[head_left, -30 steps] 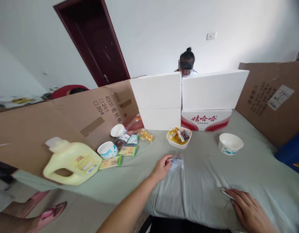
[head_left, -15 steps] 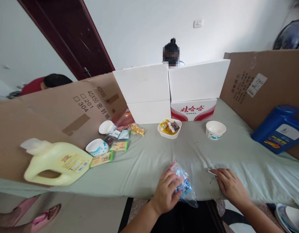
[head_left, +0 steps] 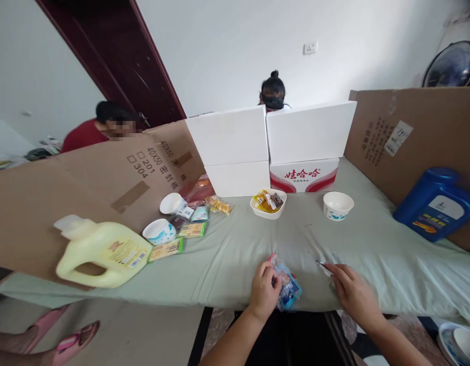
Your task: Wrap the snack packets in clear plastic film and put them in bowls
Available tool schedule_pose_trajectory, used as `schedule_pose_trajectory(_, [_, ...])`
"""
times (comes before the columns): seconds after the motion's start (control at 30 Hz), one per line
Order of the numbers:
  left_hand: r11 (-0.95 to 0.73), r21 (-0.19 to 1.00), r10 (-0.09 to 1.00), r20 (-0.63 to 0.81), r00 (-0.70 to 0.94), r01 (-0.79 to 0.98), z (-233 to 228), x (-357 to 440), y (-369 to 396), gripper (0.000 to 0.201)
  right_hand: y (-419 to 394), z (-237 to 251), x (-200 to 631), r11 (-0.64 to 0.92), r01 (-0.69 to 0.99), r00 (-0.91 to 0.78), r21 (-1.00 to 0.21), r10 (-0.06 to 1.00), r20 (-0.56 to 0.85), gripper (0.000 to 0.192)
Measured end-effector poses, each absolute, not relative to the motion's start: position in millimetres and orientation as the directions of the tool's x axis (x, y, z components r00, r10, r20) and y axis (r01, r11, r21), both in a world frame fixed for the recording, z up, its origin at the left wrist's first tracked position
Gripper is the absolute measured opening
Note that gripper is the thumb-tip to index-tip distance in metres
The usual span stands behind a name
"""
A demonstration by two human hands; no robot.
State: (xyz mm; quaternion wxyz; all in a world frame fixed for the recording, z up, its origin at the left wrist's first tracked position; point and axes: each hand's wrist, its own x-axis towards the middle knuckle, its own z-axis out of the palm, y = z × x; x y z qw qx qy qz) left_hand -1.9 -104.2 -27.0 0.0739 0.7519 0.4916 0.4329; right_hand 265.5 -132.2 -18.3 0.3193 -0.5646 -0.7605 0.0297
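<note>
My left hand (head_left: 263,291) is closed on the edge of a clear plastic bag (head_left: 288,287) with blue printing and a pink-red strip at its top. It rests near the front edge of the cloth-covered table (head_left: 235,264). To its right, my right hand (head_left: 351,291) pinches a slim metal tool (head_left: 321,265), whose tip points left toward the bag without touching it. The tool's exact kind is too small to tell. Beyond my hands stands a white bowl (head_left: 268,215) with yellow and dark small packets in it. Another white bowl (head_left: 338,207) with blue print stands farther right.
At left are a yellow jug (head_left: 116,254), two tilted bowls (head_left: 158,231) and several snack packets (head_left: 192,230). A blue jug (head_left: 435,203) leans at right. Cardboard panels (head_left: 86,178) and white boxes (head_left: 235,137) wall the table. People sit beyond them.
My left fingers have shifted on the bag, which now looks more bunched. My right hand has moved the metal tool slightly left, nearer the bag. A person in red at left has raised their head.
</note>
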Motion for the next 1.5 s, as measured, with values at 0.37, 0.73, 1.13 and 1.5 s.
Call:
schedule_pose_trajectory(0.37, [-0.611, 0.573, 0.776, 0.572, 0.267, 0.547, -31.7, -16.0, -121.6, 0.040, -148.1, 13.0, 159.7, 0.369, 0.852, -0.347, -0.372, 0.929, 0.127, 0.041])
schedule_pose_trajectory(0.73, [-0.403, 0.625, 0.892, 0.431, 0.135, 0.669, -26.3, -16.7, -116.6, 0.028, -150.5, -3.2, 276.0, 0.208, 0.947, -0.192, -0.246, 0.977, 0.089, 0.037])
schedule_pose_trajectory(1.13, [0.053, 0.991, 0.931, -0.006, -0.365, 0.120, -26.5, -67.8, -96.0, 0.038, -126.0, -13.2, 262.8, 0.370, 0.882, -0.199, -0.293, 0.855, 0.479, 0.040])
schedule_pose_trajectory(1.5, [-0.173, 0.923, 0.765, 0.346, -0.543, 0.343, -22.5, -78.9, -115.4, 0.034, -69.8, -2.1, 216.0, 0.232, 0.725, 0.108, -0.648, 0.891, 0.441, 0.030])
